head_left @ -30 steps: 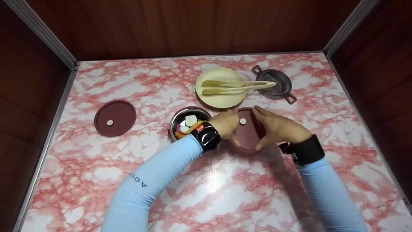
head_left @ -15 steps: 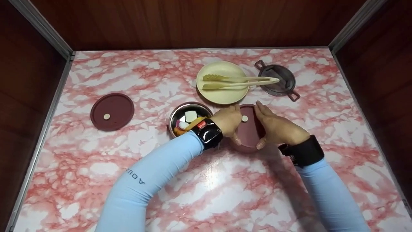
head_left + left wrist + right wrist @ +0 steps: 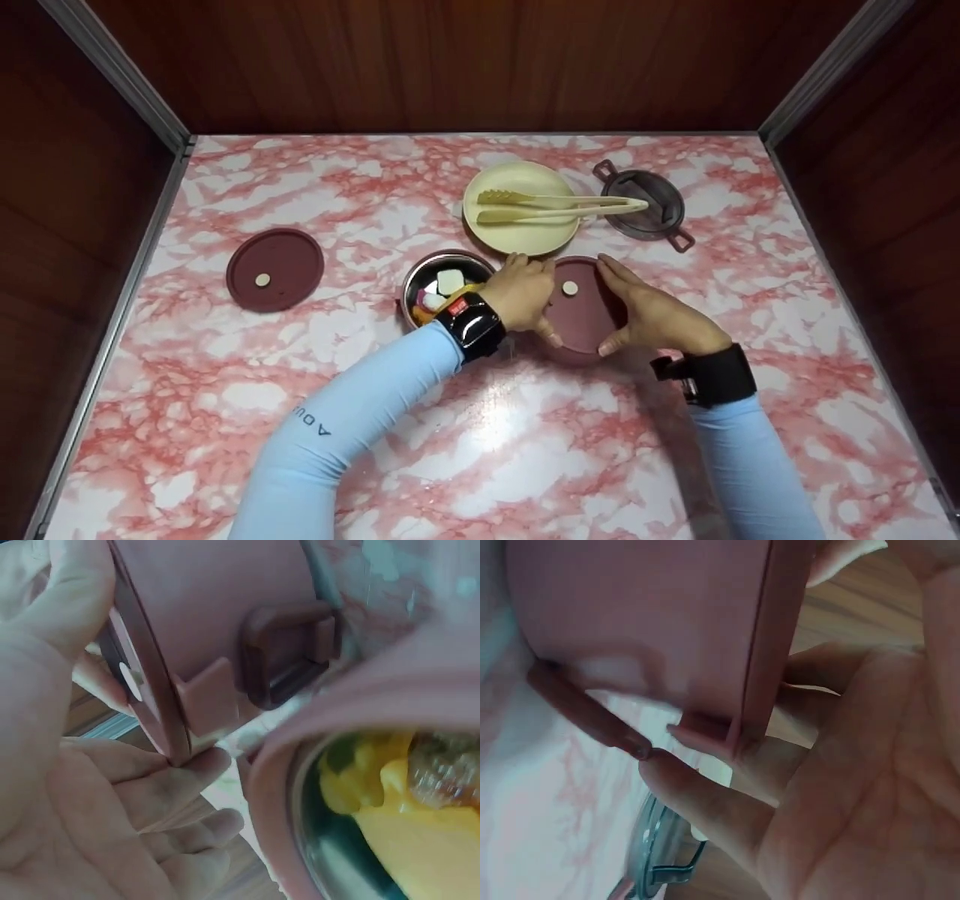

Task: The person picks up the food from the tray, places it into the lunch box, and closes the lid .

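Note:
A round maroon lunch box [image 3: 585, 322] with a lid and a small cream knob stands between both hands. My left hand [image 3: 521, 292] holds its left side, thumb on the near edge and fingers at the far side. In the left wrist view a side clip [image 3: 210, 701] sits beside a handle [image 3: 289, 652], fingertips right at the lid's edge. On the right side my right hand [image 3: 664, 315] spans the rim the same way. One of its fingers touches the end of a handle [image 3: 585, 709], and another lies at a clip [image 3: 709, 731]. An uncovered bowl of food [image 3: 406, 300] sits by the left wrist.
A second maroon lid [image 3: 289, 259] lies at the left. Behind the lunch box, cream tongs [image 3: 555, 208] lie across a pale yellow plate [image 3: 525, 240]. Their end reaches over a see-through round piece with two maroon handles [image 3: 666, 193]. Dark wooden walls [image 3: 480, 67] border the table.
The head view has tilted slightly, shifting the whole scene. Both hands stay around the lunch box, with only slight changes in their fingers.

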The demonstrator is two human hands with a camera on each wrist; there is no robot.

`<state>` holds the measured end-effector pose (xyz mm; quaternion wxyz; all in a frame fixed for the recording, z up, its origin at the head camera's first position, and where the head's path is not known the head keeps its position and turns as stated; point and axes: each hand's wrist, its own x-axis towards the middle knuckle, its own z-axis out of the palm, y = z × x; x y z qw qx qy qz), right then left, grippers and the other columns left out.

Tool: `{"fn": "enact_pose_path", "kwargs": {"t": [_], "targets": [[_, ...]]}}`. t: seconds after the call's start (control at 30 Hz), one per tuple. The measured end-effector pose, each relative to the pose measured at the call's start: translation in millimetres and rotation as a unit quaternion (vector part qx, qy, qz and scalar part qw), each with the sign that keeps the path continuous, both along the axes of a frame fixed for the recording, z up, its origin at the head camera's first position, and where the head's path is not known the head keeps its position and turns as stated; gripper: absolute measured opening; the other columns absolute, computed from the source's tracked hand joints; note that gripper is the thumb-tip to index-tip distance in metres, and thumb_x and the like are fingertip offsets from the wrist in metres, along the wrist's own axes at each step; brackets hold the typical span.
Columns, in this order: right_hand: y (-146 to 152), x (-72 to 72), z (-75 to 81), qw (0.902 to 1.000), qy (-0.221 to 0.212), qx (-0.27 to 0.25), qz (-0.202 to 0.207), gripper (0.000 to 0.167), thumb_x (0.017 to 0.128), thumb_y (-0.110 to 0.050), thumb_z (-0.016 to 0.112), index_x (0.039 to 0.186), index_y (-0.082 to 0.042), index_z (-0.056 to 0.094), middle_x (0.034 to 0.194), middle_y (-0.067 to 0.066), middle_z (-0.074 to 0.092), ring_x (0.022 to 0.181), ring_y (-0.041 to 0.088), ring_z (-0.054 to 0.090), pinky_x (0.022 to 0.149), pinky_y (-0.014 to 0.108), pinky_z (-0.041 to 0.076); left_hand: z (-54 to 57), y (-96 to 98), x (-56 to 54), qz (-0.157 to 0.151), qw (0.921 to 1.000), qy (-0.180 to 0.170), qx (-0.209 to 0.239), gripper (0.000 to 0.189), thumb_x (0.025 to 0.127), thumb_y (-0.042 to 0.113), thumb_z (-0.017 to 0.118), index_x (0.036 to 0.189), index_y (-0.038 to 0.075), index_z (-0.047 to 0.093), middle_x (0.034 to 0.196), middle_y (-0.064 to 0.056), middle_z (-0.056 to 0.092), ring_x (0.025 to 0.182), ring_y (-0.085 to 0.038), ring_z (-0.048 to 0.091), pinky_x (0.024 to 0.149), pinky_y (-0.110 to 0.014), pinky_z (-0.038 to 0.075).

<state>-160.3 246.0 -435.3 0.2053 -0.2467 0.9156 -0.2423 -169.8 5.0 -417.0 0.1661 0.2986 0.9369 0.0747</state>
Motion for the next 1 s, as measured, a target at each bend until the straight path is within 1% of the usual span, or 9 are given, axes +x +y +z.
{"fn": "enact_pose_path", "kwargs": {"t": [0.17,0.3,0.4,0.5,0.57,0.67,0.77,0.9,1.0], "targets": [[14.0,9.2,-10.8,0.9958,0.032,-0.071,-0.049,0.111,0.079,-0.043,0.082,0.161,-0.019,0.010,0.164,0.014,0.011,0.146,0.036,0.019,0.113,0.055,0.028,3.8,-18.7,10.5,-0.001,0.9974,0.056,0.046,0.097,0.079,0.062,0.068,0.148,0.000,0.040,0.149,-0.019,0.044,0.139,-0.038,0.036,0.119,-0.048,0.018],[23.4,16.5,-21.5,0.9870,0.064,-0.106,-0.103,0.075,0.097,-0.036,0.063,0.158,-0.015,0.025,0.158,0.018,0.030,0.138,0.037,0.038,0.107,0.053,0.038,14.0,-61.1,8.6,0.071,0.9852,0.056,0.145,0.064,0.093,0.046,0.063,0.142,0.007,0.052,0.145,-0.014,0.050,0.135,-0.031,0.043,0.116,-0.042,0.028],[24.9,18.0,-27.7,0.9828,0.064,-0.118,-0.127,0.059,0.104,-0.032,0.052,0.155,-0.010,0.033,0.151,0.018,0.041,0.128,0.032,0.051,0.097,0.046,0.049,16.6,-113.9,0.2,0.166,0.9574,0.051,0.231,0.047,0.098,0.035,0.061,0.137,0.010,0.057,0.141,-0.011,0.054,0.130,-0.026,0.049,0.109,-0.039,0.039],[23.3,17.0,-30.5,0.9790,0.071,-0.122,-0.147,0.054,0.105,-0.030,0.050,0.153,-0.010,0.037,0.144,0.018,0.050,0.121,0.028,0.057,0.088,0.042,0.052,9.9,-175.3,-7.2,0.258,0.9150,0.081,0.300,0.038,0.100,0.025,0.060,0.133,0.007,0.061,0.135,-0.014,0.059,0.123,-0.028,0.055,0.104,-0.042,0.044],[22.1,16.8,-31.6,0.9758,0.081,-0.123,-0.161,0.052,0.105,-0.029,0.050,0.152,-0.010,0.040,0.140,0.018,0.054,0.121,0.027,0.056,0.089,0.042,0.050,2.4,-214.1,-8.9,0.314,0.8883,0.103,0.319,0.037,0.100,0.020,0.058,0.133,0.004,0.062,0.129,-0.017,0.063,0.116,-0.031,0.059,0.098,-0.045,0.048],[20.4,16.2,-32.1,0.9720,0.096,-0.121,-0.177,0.049,0.105,-0.026,0.051,0.150,-0.010,0.044,0.139,0.018,0.055,0.126,0.028,0.051,0.096,0.046,0.045,-11.8,-264.7,-6.4,0.387,0.8590,0.136,0.307,0.036,0.100,0.015,0.054,0.131,0.000,0.063,0.125,-0.021,0.064,0.116,-0.037,0.059,0.098,-0.050,0.046],[18.8,16.2,-32.4,0.9703,0.098,-0.120,-0.186,0.047,0.104,-0.025,0.051,0.149,-0.010,0.046,0.140,0.018,0.054,0.128,0.031,0.049,0.102,0.050,0.042,-26.2,-304.8,1.3,0.458,0.8353,0.138,0.270,0.036,0.099,0.015,0.051,0.130,0.001,0.064,0.120,-0.024,0.065,0.114,-0.039,0.059,0.097,-0.051,0.046],[17.9,16.4,-33.2,0.9686,0.097,-0.122,-0.194,0.046,0.104,-0.024,0.052,0.148,-0.012,0.047,0.140,0.018,0.054,0.128,0.029,0.049,0.103,0.049,0.042,-41.0,-341.6,11.8,0.537,0.8015,0.115,0.237,0.043,0.099,0.020,0.052,0.136,-0.001,0.058,0.119,-0.032,0.056,0.114,-0.050,0.051,0.099,-0.055,0.039],[17.2,16.0,-33.7,0.9674,0.093,-0.129,-0.197,0.046,0.104,-0.025,0.052,0.148,-0.012,0.048,0.140,0.017,0.054,0.126,0.027,0.050,0.099,0.047,0.045,-48.4,-358.0,17.6,0.574,0.7876,0.074,0.211,0.054,0.099,0.026,0.051,0.143,-0.006,0.047,0.129,-0.038,0.045,0.122,-0.054,0.040,0.105,-0.058,0.031]]}}
